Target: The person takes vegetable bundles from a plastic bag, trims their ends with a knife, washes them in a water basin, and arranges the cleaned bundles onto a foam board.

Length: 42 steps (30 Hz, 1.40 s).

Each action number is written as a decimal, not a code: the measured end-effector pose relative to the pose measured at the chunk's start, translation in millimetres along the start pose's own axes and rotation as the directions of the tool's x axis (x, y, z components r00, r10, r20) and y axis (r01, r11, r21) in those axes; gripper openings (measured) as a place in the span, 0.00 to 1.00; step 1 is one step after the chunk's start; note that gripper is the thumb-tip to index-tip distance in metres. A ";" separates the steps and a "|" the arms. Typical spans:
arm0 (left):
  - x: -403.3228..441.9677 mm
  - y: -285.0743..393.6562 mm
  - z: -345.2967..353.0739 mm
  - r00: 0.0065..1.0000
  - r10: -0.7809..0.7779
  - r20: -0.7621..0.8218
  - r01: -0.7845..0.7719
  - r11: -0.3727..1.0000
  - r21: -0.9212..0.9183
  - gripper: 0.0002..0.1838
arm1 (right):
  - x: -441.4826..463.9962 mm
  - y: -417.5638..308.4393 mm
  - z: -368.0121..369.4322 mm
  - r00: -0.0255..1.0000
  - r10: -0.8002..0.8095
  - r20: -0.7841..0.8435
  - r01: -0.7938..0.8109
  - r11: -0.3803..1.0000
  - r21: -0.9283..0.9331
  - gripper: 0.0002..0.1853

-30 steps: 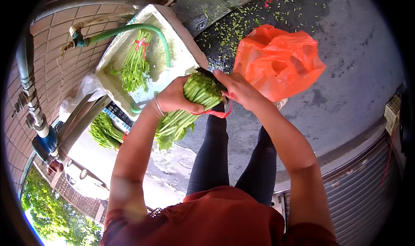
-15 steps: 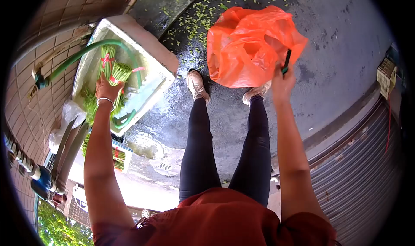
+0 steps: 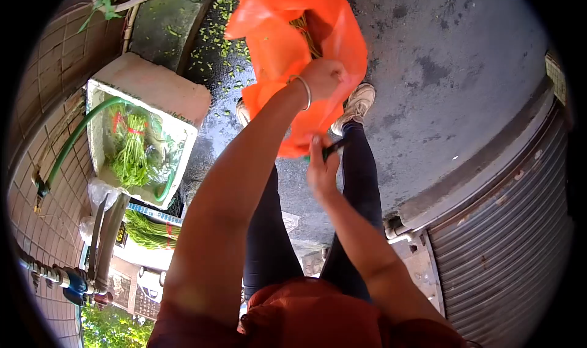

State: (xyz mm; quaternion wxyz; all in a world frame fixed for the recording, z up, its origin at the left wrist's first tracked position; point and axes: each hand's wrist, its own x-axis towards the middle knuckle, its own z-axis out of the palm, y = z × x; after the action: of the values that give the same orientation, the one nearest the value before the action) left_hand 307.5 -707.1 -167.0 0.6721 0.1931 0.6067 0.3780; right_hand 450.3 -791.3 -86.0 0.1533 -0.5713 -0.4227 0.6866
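Head view: I observe the left hand (image 3: 324,80) at the mouth of the orange plastic bag (image 3: 269,57); its fingers appear curled, but I cannot tell whether they grip anything; stems (image 3: 303,32) show inside the bag, just beyond that hand; the right hand (image 3: 323,174) is closed round a dark knife (image 3: 333,147), blurred, near the bag's lower edge; to the left, a red-tied bunch of greens (image 3: 130,158) lies in the white foam box (image 3: 150,82); a green hose (image 3: 73,140) crosses its rim; I find dark marks on that rim, too small to read.
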 end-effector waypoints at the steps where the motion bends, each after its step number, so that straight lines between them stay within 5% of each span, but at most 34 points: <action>1: 17.7 -28.1 9.2 0.998 0.039 -0.043 -0.029 0.977 0.214 0.09 | -10.2 -1.9 -8.3 1.000 0.010 0.018 -0.010 1.000 -0.002 0.11; 2: 35.3 -64.9 17.1 0.994 0.080 -0.074 -0.042 0.909 0.415 0.07 | -16.3 -2.8 -16.1 0.999 0.028 0.037 -0.027 1.000 -0.007 0.10; 4: 76.6 -194.2 -20.3 0.978 -0.183 -0.099 0.208 0.885 0.417 0.08 | -11.4 -4.8 -39.1 0.999 0.038 -0.033 -0.039 0.998 -0.045 0.11; 7: 18.4 -99.6 -34.2 0.808 -0.364 -0.462 0.364 0.927 -0.093 0.08 | 29.7 -12.0 -77.3 0.997 0.050 -0.060 -0.071 0.904 -0.421 0.11; 8: 5.3 -78.0 -37.7 0.737 -0.519 -0.433 0.356 0.842 -0.404 0.07 | 42.9 -13.6 -86.3 0.997 0.047 -0.054 -0.069 0.846 -0.530 0.11; 9: 1.4 -88.5 -51.2 0.730 -0.527 -0.435 0.368 0.839 -0.401 0.07 | 53.2 -18.5 -91.6 0.994 -0.016 -0.112 -0.043 0.864 -0.501 0.10; 11: -5.7 -102.2 -79.1 0.928 -0.355 0.111 0.314 0.586 -0.747 0.05 | 65.5 -34.3 -105.8 0.964 -0.084 -0.254 -0.030 0.909 -0.415 0.10; 12: -9.2 -84.9 -76.4 0.927 -0.360 0.103 0.311 0.587 -0.747 0.05 | 69.9 -45.4 -114.5 0.938 -0.084 -0.335 -0.041 0.935 -0.351 0.11; 14: -10.8 -49.6 -70.3 0.910 -0.261 0.323 0.408 0.703 -0.583 0.05 | 67.7 -78.2 -133.0 0.889 -0.051 -0.455 -0.057 0.974 -0.221 0.12; 16: 0.9 -48.6 -63.7 0.900 -0.244 0.362 0.411 0.750 -0.518 0.08 | 58.2 -97.0 -147.9 0.884 -0.113 -0.454 0.013 0.976 -0.217 0.12; 17: 10.3 -52.5 -60.5 0.919 -0.307 0.247 0.346 0.929 -0.133 0.06 | 55.5 -91.6 -162.0 0.878 -0.144 -0.457 -0.008 0.949 -0.315 0.12; 18: 16.6 -47.1 -54.9 0.943 -0.314 0.109 0.272 0.918 0.288 0.04 | 54.5 -84.5 -170.0 0.880 -0.153 -0.449 0.001 0.947 -0.321 0.12; 20: 23.6 -30.9 -41.0 0.923 -0.384 -0.004 0.374 0.896 0.238 0.07 | 55.9 -73.6 -177.5 0.910 -0.181 -0.372 -0.100 0.777 -0.621 0.12; 22: 28.1 -7.2 -29.9 0.796 -0.604 0.044 0.601 0.779 -0.181 0.09 | 53.7 -86.7 -147.5 0.935 -0.055 -0.351 -0.198 0.739 -0.644 0.12; 24: 40.9 -3.6 -17.2 0.840 -0.538 0.075 0.538 0.807 -0.244 0.10 | 52.0 -78.9 -119.9 0.928 0.242 -0.282 -0.317 0.913 -0.258 0.13; 26: 54.6 -16.4 -6.4 0.875 -0.473 0.102 0.480 0.822 -0.308 0.11 | 37.1 -54.8 -98.4 0.942 0.301 -0.148 -0.315 0.946 -0.076 0.15; 28: 77.1 -60.9 -3.6 0.874 -0.479 -0.082 0.376 0.774 -0.510 0.13 | 27.4 -46.3 -83.5 0.965 0.255 -0.055 -0.261 0.956 -0.136 0.14; 30: 83.6 -99.5 -12.3 0.901 -0.399 -0.169 0.306 0.862 -0.405 0.15 | 27.3 -43.2 -80.0 0.971 0.233 -0.041 -0.237 0.962 -0.135 0.13; 32: 85.5 -127.6 -24.8 0.770 -0.361 -0.527 0.342 0.930 -0.137 0.22 | 32.3 -37.6 -86.6 0.980 0.188 0.066 -0.158 0.934 -0.322 0.13; 34: 68.5 -144.8 -42.7 0.698 -0.259 -0.668 0.405 0.912 0.069 0.22 | 39.5 -25.5 -96.3 0.958 0.286 -0.008 -0.280 0.930 -0.237 0.13; 39: 23.6 -165.4 -70.8 0.782 -0.258 -0.568 0.542 0.732 0.413 0.24 | 46.5 -8.5 -84.0 0.969 0.191 0.156 -0.181 0.980 -0.079 0.14; 42: 35.1 -178.7 -64.9 0.854 -0.292 -0.432 0.512 0.624 0.590 0.25 | 49.0 -12.7 -79.9 0.938 0.262 0.227 -0.231 0.961 -0.154 0.13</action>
State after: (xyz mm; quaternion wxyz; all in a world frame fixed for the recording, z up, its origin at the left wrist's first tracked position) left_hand 293.2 -808.3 -331.2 0.5210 0.2269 0.8227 -0.0116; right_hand 505.2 -717.4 -107.6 -0.0234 -0.5389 -0.4054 0.7380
